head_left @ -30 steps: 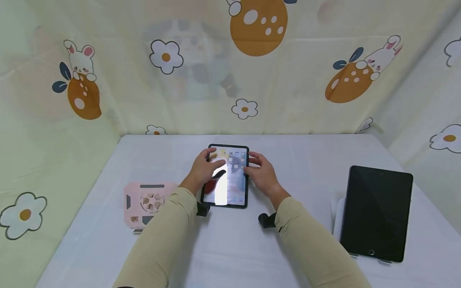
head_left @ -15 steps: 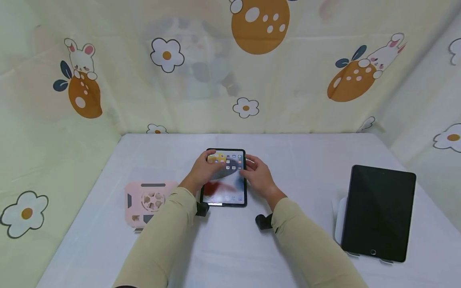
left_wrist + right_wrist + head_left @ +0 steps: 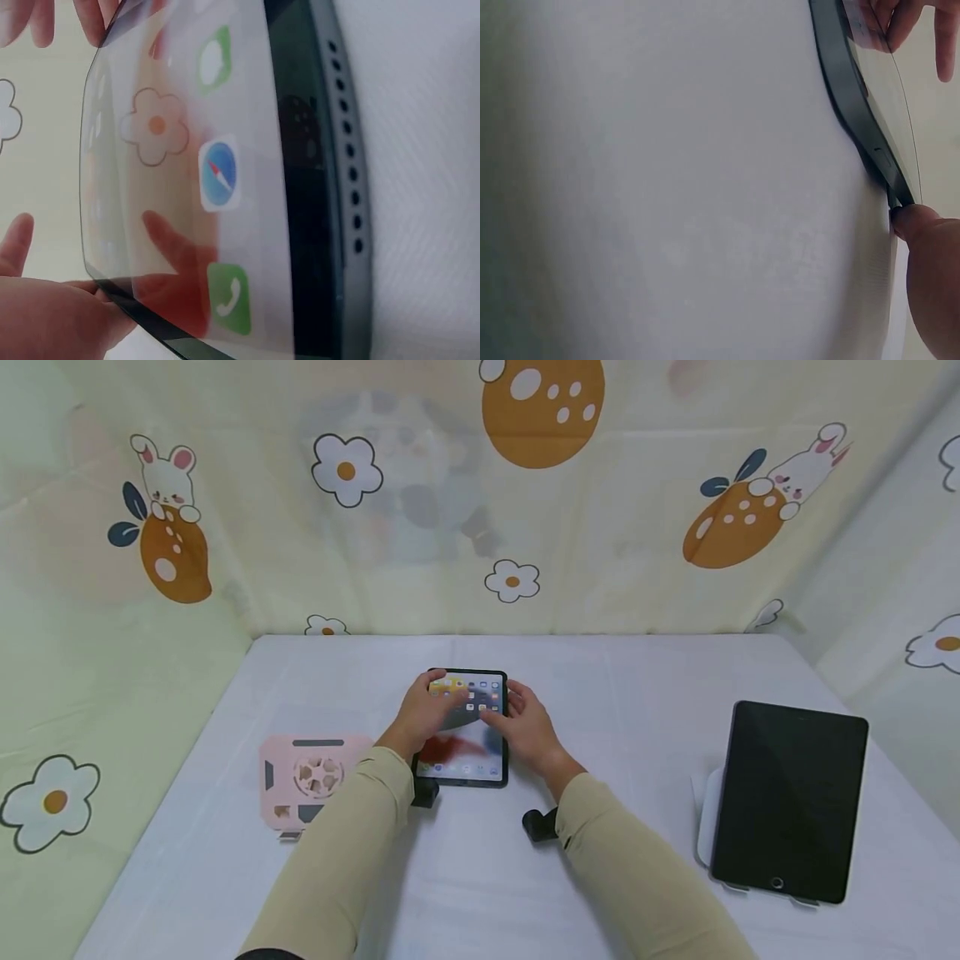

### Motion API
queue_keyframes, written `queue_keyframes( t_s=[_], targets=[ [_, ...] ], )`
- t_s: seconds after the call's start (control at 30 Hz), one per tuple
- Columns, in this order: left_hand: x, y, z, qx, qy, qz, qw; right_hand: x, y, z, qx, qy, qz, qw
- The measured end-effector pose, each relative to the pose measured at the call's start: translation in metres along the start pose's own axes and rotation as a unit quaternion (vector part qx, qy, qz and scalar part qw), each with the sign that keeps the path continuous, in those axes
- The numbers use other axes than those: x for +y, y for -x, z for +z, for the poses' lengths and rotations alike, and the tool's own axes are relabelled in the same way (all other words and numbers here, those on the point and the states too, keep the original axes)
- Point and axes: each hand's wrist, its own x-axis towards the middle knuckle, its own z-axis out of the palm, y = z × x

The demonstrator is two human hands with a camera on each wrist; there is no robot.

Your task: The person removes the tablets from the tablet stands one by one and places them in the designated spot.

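A small tablet (image 3: 472, 750) with its screen lit, showing app icons, is in the middle of the table in the head view. My left hand (image 3: 420, 714) holds its left edge, thumb stretched out over the screen. At the right edge my right hand (image 3: 532, 731) grips the tablet, its thumb reaching over the glass. The left wrist view shows the tablet's bottom edge with a row of speaker holes (image 3: 349, 150) close up. In the right wrist view, a fingertip (image 3: 915, 221) meets the dark side edge of the tablet, which slants above the white cloth.
A pink case (image 3: 273, 802) with grey corner pieces and a round cut-out lies at left, partly behind the left sleeve. On the right, a larger dark tablet (image 3: 787, 802) leans on a white stand (image 3: 708, 818). A patterned curtain (image 3: 420, 585) hangs behind the table.
The tablet has tilted and come slightly nearer, and the bright glare on its screen has gone. My right hand has moved left, its thumb now over the screen.
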Motion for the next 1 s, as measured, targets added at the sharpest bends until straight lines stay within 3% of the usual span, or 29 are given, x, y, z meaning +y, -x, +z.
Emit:
queue_keyframes(
  t_s=[0.43,0.6,0.8,1.0],
  targets=[
    [0.001,0.000,0.001,-0.003,-0.033,-0.017,0.9993,0.001,0.005,-0.003,-0.006,0.017,0.002,1.000],
    [0.003,0.001,0.008,0.003,-0.052,0.008,0.9986,-0.003,0.010,-0.022,-0.011,0.033,-0.017,0.999],
    [0.019,0.010,0.016,0.018,-0.062,0.019,0.9978,-0.018,0.016,-0.044,-0.006,0.017,-0.055,0.998],
    [0.033,0.022,0.027,0.018,-0.048,0.053,0.9972,-0.033,0.033,-0.067,-0.008,0.009,-0.095,0.995]
  ],
)
